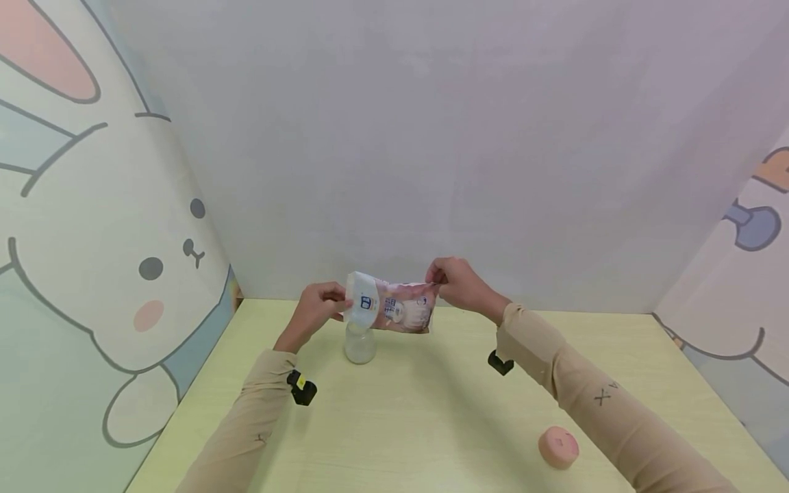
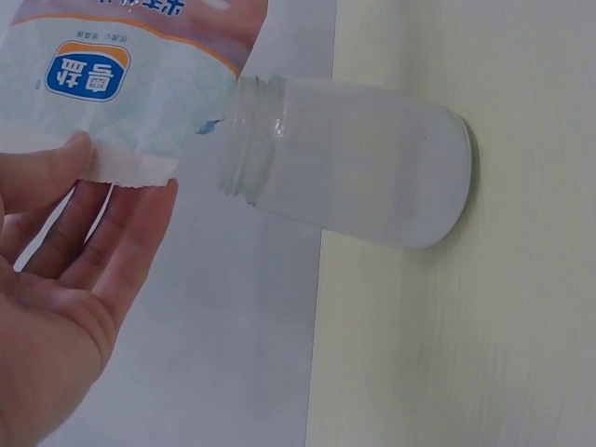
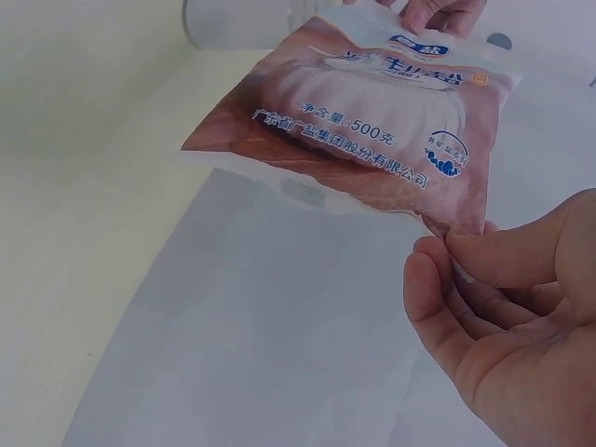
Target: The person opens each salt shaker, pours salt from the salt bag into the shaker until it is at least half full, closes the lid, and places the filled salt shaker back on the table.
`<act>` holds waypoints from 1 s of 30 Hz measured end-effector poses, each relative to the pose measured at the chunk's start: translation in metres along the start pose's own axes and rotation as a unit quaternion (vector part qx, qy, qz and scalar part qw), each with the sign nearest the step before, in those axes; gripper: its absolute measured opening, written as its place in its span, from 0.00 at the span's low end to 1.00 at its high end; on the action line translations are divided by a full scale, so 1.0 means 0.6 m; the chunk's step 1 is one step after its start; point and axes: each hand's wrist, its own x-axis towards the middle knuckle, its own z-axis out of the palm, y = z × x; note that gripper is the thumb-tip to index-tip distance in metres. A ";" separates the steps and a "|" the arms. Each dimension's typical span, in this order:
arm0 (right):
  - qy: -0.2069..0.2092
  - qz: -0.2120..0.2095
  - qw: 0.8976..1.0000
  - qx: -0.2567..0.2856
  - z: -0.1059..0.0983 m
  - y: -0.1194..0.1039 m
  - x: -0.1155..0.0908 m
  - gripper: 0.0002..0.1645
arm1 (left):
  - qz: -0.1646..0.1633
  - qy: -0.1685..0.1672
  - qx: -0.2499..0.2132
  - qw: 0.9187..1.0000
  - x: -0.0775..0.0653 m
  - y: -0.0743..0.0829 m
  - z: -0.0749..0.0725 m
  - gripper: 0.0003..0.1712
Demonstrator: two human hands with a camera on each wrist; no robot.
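A pink and pale-blue bag of salt [image 1: 401,308] is stretched between both hands, tilted over a clear glass jar [image 1: 359,348]. Its pale end is pinched by my left hand [image 1: 316,308] between thumb and fingers. My right hand [image 1: 462,282] pinches a corner at the opposite, raised end. In the left wrist view, a small torn corner of the bag lies right at the mouth of the jar [image 2: 363,163]. The jar stands upright and has whitish contents toward its bottom. The right wrist view shows the printed bag front [image 3: 363,121], with 500 grams marked on it.
A round pink lid [image 1: 558,447] lies on the pale yellow table [image 1: 382,424], near the right forearm. Behind the table rises a plain whitish wall [image 1: 431,137]. Cartoon-printed panels [image 1: 123,274] flank both sides.
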 end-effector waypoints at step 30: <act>0.004 -0.004 1.000 -0.009 0.003 -0.006 0.003 0.09 | 0.004 0.005 0.004 1.000 -0.001 -0.011 -0.002 0.08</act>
